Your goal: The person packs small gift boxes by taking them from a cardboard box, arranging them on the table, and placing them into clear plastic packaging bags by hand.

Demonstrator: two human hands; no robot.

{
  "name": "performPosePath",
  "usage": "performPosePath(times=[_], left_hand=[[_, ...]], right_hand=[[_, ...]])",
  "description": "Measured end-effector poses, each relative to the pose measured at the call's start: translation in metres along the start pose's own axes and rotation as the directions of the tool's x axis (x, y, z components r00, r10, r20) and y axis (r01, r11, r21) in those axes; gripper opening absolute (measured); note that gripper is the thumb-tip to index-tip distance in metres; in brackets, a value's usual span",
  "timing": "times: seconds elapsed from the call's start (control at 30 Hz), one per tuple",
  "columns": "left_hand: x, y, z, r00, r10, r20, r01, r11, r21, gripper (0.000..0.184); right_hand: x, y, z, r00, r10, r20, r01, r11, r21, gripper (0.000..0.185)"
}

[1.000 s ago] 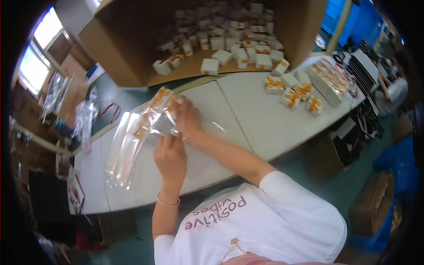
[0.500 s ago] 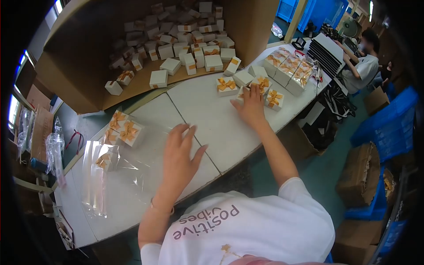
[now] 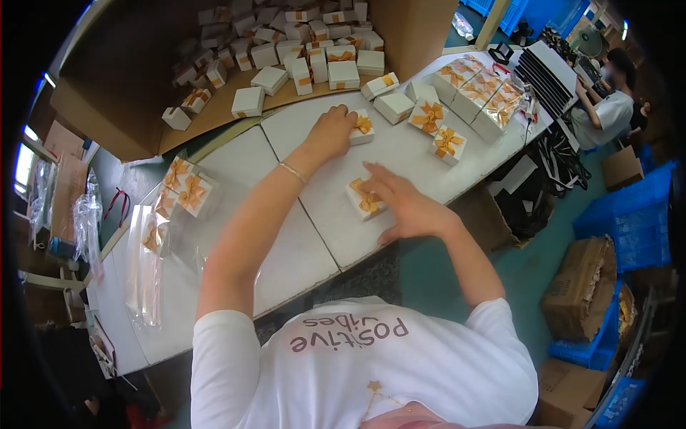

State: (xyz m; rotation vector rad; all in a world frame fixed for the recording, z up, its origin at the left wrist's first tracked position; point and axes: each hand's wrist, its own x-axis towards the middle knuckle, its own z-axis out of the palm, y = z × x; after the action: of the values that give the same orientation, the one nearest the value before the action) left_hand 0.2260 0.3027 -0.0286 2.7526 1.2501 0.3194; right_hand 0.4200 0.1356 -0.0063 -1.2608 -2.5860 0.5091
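My left hand (image 3: 331, 134) reaches to the far middle of the table, its fingers curled over the left side of a white gift box (image 3: 364, 129) with a gold bow. Nearer to me, my right hand (image 3: 411, 206) is at a second bowed gift box (image 3: 363, 201). Its fingers stretch across that box's right side, and the thumb is spread apart. Two more bowed boxes (image 3: 448, 145) lie to the right, beside plain-topped white boxes (image 3: 394, 107). On the left, several bowed boxes (image 3: 191, 194) sit partly in clear plastic film (image 3: 146, 286).
A large open carton (image 3: 143, 107) full of small white boxes stands at the back. Film-wrapped boxes (image 3: 477, 96) and a black-edged stack (image 3: 537, 77) are at the far right, where another person (image 3: 607, 107) sits. Cartons (image 3: 580, 289) and blue crates (image 3: 625, 214) line the right.
My left hand has moved from the table's middle to a bowed box at the back. My right hand has come nearer to me, and a bowed box now lies by it, away from the group.
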Motion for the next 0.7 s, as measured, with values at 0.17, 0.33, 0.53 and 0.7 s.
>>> performPosePath(times=[0.17, 0.33, 0.53, 0.7], left_hand=[[-0.070, -0.002, -0.036, 0.979, -0.139, 0.150, 0.119, 0.984, 0.133, 0.052], [-0.128, -0.008, -0.092, 0.686, -0.360, 0.632, 0.722, 0.231, -0.652, 0.056], [-0.176, 0.004, -0.114, 0.724, -0.083, 0.685, 0.603, -0.407, -0.687, 0.058], [-0.210, 0.034, -0.116, 0.817, -0.204, 0.540, 0.325, -0.612, -0.722, 0.051]], right_hand=[[-0.005, 0.003, -0.005, 0.994, -0.104, 0.034, 0.100, 0.988, 0.120, 0.079], [-0.002, 0.014, -0.001, 0.996, -0.093, -0.018, 0.094, 0.957, 0.275, 0.073], [0.033, -0.057, 0.015, 0.862, 0.031, -0.506, 0.366, 0.653, 0.663, 0.074], [0.057, -0.112, 0.050, 0.814, 0.182, -0.552, 0.368, 0.575, 0.731, 0.078]])
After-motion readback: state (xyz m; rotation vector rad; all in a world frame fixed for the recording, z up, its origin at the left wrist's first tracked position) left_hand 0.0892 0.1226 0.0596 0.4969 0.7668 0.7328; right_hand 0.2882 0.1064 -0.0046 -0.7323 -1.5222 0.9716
